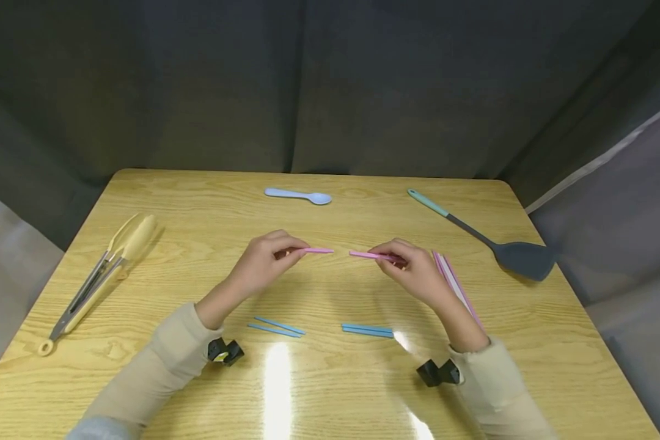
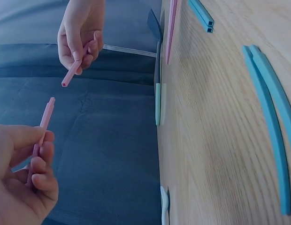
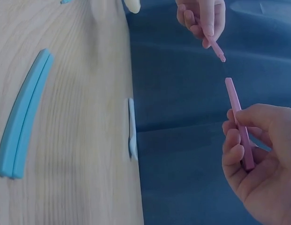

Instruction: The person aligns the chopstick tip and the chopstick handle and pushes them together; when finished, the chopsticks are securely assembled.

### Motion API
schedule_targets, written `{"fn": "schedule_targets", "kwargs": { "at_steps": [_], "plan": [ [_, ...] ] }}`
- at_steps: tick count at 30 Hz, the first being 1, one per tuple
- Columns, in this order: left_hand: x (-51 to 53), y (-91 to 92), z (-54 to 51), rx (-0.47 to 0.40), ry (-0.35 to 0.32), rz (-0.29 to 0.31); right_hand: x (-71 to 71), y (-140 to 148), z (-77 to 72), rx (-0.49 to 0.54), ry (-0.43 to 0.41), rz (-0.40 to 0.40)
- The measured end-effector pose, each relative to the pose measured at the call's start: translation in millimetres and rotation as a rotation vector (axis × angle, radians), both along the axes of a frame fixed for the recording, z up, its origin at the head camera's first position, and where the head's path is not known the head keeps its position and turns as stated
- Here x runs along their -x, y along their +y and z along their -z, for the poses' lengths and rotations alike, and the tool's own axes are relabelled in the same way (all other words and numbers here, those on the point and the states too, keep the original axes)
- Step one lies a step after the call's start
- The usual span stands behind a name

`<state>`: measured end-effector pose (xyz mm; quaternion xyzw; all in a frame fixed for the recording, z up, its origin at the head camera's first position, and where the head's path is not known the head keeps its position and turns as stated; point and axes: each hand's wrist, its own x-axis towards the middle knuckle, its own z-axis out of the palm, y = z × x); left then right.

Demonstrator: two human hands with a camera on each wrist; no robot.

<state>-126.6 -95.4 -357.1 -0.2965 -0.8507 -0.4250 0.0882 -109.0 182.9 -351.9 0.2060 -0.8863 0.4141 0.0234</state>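
Note:
Above the middle of the table, my left hand (image 1: pixel 264 260) pinches a pink stick piece (image 2: pixel 48 112) with a narrower peg at its free end. Facing it across a small gap, a second pink stick piece (image 3: pixel 233 93) is gripped between the thumb and fingers of my right hand (image 1: pixel 409 269). Its end shows a hollow opening in the left wrist view. The two ends point at each other and stay apart. Nearer me on the table lie two thin blue sticks (image 1: pixel 275 330) on the left and two thicker blue sticks (image 1: pixel 367 330) side by side on the right.
Long pink strips (image 1: pixel 459 287) lie partly under my right forearm. Cream-coloured tongs (image 1: pixel 101 275) are at the left, a pale blue spoon (image 1: pixel 297 195) at the back, and a dark turner with a green handle (image 1: pixel 522 256) at the right. Dark curtains (image 1: pixel 308 85) hang behind the table.

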Motion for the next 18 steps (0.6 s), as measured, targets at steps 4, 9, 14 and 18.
{"fn": "schedule_targets", "kwargs": {
  "at_steps": [4,9,14,18],
  "plan": [
    [-1.0,1.7,-1.5,-0.010,0.000,0.012,-1.7,-2.7,-3.2,-0.003,0.017,-0.002],
    [-1.9,5.0,-2.1,-0.030,0.001,0.023,-3.3,-6.0,-6.8,-0.012,0.014,-0.011],
    [-2.9,7.5,-2.9,-0.038,-0.003,0.036,-3.9,-8.4,-8.6,-0.016,0.022,-0.026],
    [-3.5,8.7,-3.0,-0.031,-0.013,0.039,-4.9,-10.2,-9.7,-0.010,0.028,-0.033]
  ]
}}
